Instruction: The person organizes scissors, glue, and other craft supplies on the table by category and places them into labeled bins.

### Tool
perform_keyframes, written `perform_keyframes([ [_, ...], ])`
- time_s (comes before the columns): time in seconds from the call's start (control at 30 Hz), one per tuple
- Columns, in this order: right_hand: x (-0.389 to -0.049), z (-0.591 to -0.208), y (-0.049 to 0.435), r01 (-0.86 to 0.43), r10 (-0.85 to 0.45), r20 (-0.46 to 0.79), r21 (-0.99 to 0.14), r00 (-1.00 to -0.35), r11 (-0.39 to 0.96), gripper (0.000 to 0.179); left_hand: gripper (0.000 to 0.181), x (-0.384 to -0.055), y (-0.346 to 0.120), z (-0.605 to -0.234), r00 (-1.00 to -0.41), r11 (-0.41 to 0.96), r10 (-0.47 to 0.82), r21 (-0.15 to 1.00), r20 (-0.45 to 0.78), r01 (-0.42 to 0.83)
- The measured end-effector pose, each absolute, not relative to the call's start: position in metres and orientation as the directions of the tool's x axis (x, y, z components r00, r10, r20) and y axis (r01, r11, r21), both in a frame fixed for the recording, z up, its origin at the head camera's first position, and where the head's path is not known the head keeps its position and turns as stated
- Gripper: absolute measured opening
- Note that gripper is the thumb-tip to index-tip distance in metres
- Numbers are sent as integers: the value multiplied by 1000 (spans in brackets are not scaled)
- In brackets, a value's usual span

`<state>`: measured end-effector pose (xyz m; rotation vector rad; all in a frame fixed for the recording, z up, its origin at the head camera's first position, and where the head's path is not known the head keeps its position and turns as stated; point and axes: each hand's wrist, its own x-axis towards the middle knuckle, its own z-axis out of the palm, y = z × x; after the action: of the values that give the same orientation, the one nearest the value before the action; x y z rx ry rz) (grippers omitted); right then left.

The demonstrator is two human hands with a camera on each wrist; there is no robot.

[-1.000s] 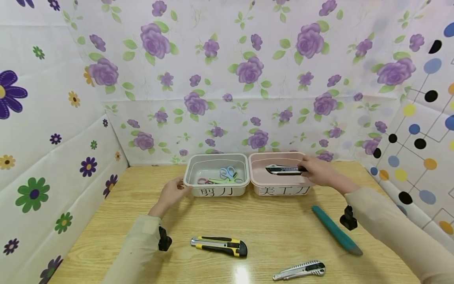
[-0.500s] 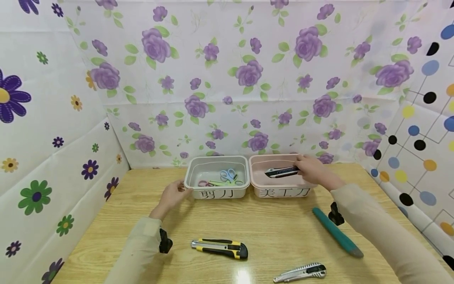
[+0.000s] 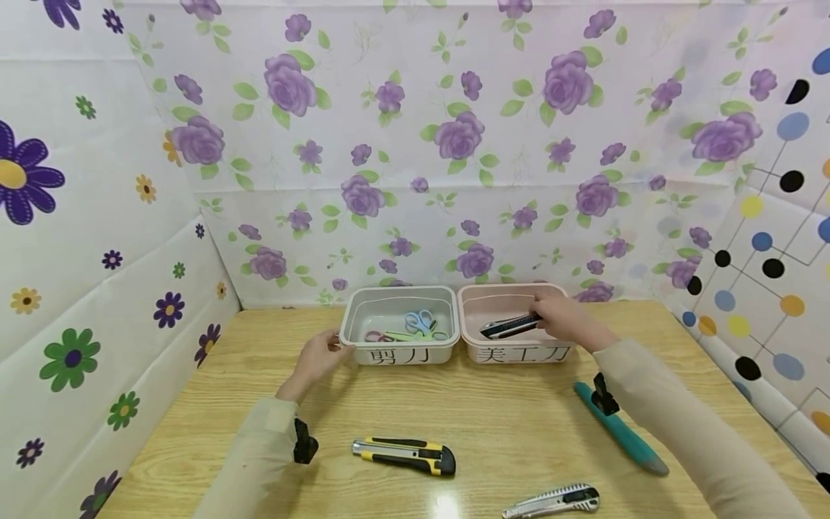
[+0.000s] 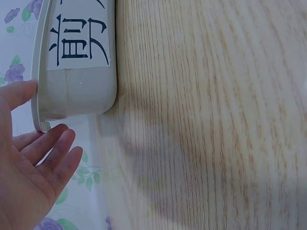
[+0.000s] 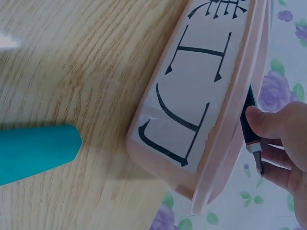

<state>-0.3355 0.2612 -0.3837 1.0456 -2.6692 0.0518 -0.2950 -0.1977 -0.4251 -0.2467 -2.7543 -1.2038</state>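
Note:
My right hand (image 3: 563,317) pinches the end of a black and silver utility knife (image 3: 509,326) over the pink plastic bin (image 3: 524,350). The knife tilts, its far end pointing down and left into the bin. In the right wrist view, the bin's rim hides most of the knife (image 5: 249,122); thumb and fingers hold its near end. My left hand (image 3: 318,360) grips the left front corner of the grey plastic bin (image 3: 397,353), thumb on the rim and fingers beneath it, as the left wrist view shows. Blue, green and pink scissors (image 3: 420,321) lie inside the grey bin.
A yellow and black utility knife (image 3: 405,455) lies on the wooden table (image 3: 493,411) in front of the bins. A silver utility knife (image 3: 552,500) lies near the front edge, and a teal-handled tool (image 3: 619,432) at right. Floral cloth (image 3: 415,144) stands behind the bins.
My right hand has moved left and lowered over the pink bin, and the utility knife has turned from level to tilted down. My left hand stays at the grey bin's corner.

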Motion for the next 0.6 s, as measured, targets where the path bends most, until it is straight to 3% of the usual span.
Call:
perform_keyframes([
  [0.33,-335,-384,255,-608,-608,177,63,-774,792,13,49,-294,-196,-424,-980,665,98,721,175,195],
  [0.6,-340,-385,256,-623,-616,171,9,-769,782,12,47,-294,-197,-424,-977,670,100,714,187,205],
])
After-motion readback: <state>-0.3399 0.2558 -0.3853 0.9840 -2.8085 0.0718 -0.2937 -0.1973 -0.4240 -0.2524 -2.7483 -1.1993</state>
